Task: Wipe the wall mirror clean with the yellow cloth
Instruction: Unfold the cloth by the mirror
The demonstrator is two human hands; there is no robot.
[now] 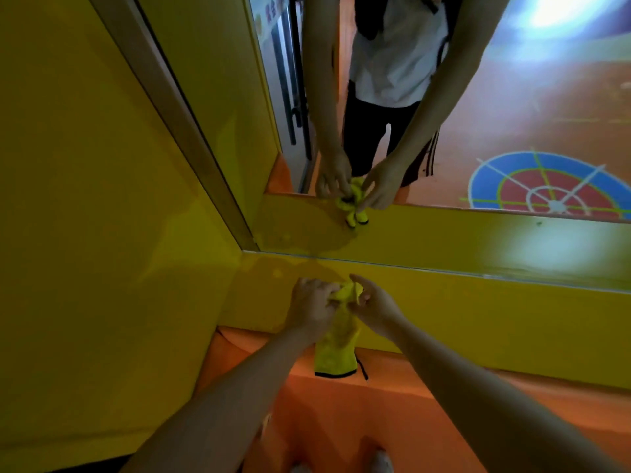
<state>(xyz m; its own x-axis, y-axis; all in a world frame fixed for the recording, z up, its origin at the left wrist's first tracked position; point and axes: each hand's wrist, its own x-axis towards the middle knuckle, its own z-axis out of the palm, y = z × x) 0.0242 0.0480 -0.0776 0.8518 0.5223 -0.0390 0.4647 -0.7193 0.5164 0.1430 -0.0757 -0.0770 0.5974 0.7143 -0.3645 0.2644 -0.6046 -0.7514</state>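
Both hands grasp the bright yellow microfibre cloth with black edging (336, 353), which is low down in front of the glossy yellow ledge (478, 312), just below the bottom edge of the large frameless wall mirror (529, 97) and not touching the glass. The left hand (312, 308) has its fingers curled round the bunched top of the cloth, and the right hand (372, 305) pinches the cloth beside it, while the loose end hangs down toward the orange floor (341, 421). The step in hand looks like readying the cloth, so it would do well to fold it into a flat pad with the black hem tucked away, then lift it to the glass and wipe in overlapping strokes from the top down. No brand or label can be read on the cloth. The coloured sheet reflected at the mirror's upper edge carries marks too blurred to read.
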